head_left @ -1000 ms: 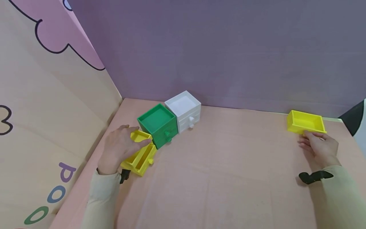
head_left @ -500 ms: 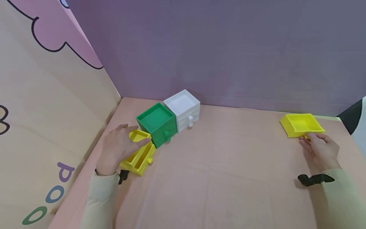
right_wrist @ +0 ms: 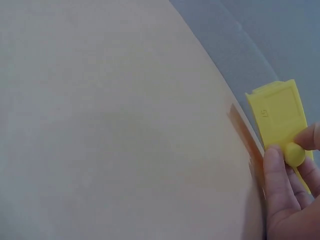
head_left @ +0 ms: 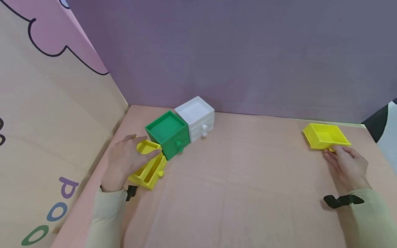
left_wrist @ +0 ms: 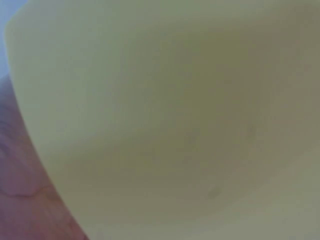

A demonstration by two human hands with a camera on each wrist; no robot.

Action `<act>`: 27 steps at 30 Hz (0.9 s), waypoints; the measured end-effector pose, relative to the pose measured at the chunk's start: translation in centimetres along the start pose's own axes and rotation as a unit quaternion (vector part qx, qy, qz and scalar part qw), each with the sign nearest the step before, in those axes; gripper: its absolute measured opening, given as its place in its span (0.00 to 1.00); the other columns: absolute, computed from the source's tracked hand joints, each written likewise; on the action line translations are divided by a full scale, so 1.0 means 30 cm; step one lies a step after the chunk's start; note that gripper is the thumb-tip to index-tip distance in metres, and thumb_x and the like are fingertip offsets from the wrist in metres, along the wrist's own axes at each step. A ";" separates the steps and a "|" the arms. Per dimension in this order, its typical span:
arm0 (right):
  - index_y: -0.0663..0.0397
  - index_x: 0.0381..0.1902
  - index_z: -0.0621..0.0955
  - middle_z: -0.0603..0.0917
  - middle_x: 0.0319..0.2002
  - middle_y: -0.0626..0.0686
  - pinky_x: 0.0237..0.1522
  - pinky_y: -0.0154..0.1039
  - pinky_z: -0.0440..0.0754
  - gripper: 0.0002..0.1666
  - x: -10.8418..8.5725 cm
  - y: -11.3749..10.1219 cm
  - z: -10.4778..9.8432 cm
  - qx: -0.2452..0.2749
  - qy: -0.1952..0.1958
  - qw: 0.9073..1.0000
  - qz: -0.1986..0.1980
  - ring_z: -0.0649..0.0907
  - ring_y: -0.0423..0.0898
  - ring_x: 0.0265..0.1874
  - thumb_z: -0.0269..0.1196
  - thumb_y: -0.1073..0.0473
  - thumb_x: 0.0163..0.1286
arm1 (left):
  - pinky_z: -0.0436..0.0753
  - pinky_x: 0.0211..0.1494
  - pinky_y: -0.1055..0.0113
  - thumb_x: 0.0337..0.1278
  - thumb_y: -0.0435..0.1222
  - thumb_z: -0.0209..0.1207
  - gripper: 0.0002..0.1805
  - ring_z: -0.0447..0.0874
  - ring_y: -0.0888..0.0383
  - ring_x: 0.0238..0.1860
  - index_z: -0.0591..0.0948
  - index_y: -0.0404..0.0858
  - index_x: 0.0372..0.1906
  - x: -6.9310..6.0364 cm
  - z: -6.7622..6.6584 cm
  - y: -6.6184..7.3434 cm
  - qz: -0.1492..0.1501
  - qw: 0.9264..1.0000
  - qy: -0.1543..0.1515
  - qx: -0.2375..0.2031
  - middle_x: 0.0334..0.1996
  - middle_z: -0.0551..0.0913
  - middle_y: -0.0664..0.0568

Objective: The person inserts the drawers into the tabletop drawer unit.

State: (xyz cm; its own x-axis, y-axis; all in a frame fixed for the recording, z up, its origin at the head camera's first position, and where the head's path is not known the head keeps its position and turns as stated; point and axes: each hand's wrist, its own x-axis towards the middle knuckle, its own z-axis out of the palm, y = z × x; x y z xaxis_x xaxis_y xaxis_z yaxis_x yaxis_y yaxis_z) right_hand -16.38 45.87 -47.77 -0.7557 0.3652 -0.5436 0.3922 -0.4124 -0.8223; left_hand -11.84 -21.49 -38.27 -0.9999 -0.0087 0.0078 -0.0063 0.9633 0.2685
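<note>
My left hand point(head_left: 124, 162) holds a small yellow drawer cabinet point(head_left: 150, 167), its thumb across the top and its fingers at the far side. A lower drawer with a knob sticks partway out of that cabinet. At the right, my right hand point(head_left: 348, 165) pinches the round knob point(right_wrist: 294, 154) of a loose yellow drawer point(head_left: 327, 135), with the open side up. The left wrist view is mostly a blurred pale yellowish surface, with part of the hand point(left_wrist: 25, 190) at its left edge.
A green drawer cabinet point(head_left: 168, 134) stands against the yellow one. Beside it is a white drawer cabinet point(head_left: 196, 117). A grey-purple wall point(head_left: 235, 55) rises behind the pink table point(head_left: 235, 179), and a printed cream wall point(head_left: 62, 113) borders the left.
My right hand has turned the loose drawer and drawn it slightly nearer. The left hand stays on the yellow cabinet. The head view has shifted a little.
</note>
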 end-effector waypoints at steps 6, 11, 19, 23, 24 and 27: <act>0.25 0.62 0.74 0.88 0.37 0.34 0.40 0.28 0.89 0.35 -0.021 0.008 -0.004 -0.011 -0.024 1.000 -0.015 0.92 0.35 0.36 0.79 0.45 0.62 | 0.81 0.61 0.38 0.61 0.67 0.62 0.42 0.81 0.36 0.66 0.83 0.41 0.68 -0.004 0.000 -0.008 -0.001 1.000 0.011 0.000 0.67 0.82 0.35; 0.26 0.59 0.76 0.89 0.36 0.35 0.40 0.28 0.89 0.32 -0.038 0.014 -0.001 -0.001 -0.022 1.000 -0.013 0.93 0.35 0.36 0.80 0.46 0.61 | 0.81 0.61 0.39 0.60 0.66 0.63 0.41 0.82 0.36 0.65 0.83 0.42 0.68 -0.006 0.001 -0.011 -0.003 1.000 0.014 -0.003 0.67 0.82 0.35; 0.27 0.55 0.80 0.89 0.38 0.34 0.40 0.28 0.89 0.25 -0.064 0.031 -0.008 0.007 -0.031 0.999 -0.020 0.93 0.35 0.36 0.79 0.48 0.63 | 0.83 0.59 0.40 0.61 0.68 0.61 0.42 0.82 0.36 0.64 0.83 0.42 0.69 -0.005 0.003 -0.003 -0.006 1.000 0.006 0.000 0.68 0.81 0.36; 0.29 0.54 0.81 0.88 0.38 0.34 0.40 0.28 0.89 0.23 -0.078 0.036 -0.014 0.005 -0.040 0.999 -0.029 0.92 0.34 0.36 0.78 0.49 0.65 | 0.84 0.57 0.41 0.61 0.68 0.61 0.43 0.83 0.35 0.63 0.83 0.42 0.69 -0.005 0.004 -0.001 -0.003 1.000 0.009 0.004 0.68 0.81 0.35; 0.29 0.53 0.82 0.88 0.38 0.35 0.41 0.29 0.89 0.21 -0.083 0.037 -0.016 0.009 -0.044 0.999 -0.026 0.92 0.34 0.36 0.77 0.50 0.66 | 0.84 0.57 0.41 0.61 0.68 0.61 0.42 0.83 0.35 0.63 0.83 0.42 0.69 -0.006 0.004 -0.002 -0.002 1.000 0.010 0.005 0.68 0.81 0.35; 0.29 0.51 0.83 0.90 0.38 0.36 0.42 0.29 0.89 0.16 -0.097 0.042 -0.018 0.024 -0.058 0.998 -0.017 0.93 0.35 0.38 0.74 0.52 0.70 | 0.84 0.56 0.40 0.61 0.68 0.62 0.42 0.83 0.34 0.63 0.83 0.42 0.69 -0.008 0.004 -0.004 0.000 1.000 0.011 0.003 0.68 0.81 0.34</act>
State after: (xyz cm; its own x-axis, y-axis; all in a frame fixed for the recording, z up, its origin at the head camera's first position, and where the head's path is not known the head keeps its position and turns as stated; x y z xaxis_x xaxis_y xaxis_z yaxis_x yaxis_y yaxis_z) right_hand -13.42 44.73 -47.32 -0.8251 0.2816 -0.4898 0.3415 -0.4420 -0.8295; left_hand -11.60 -21.57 -38.43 -0.9995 -0.0154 0.0292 -0.0071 0.9647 0.2634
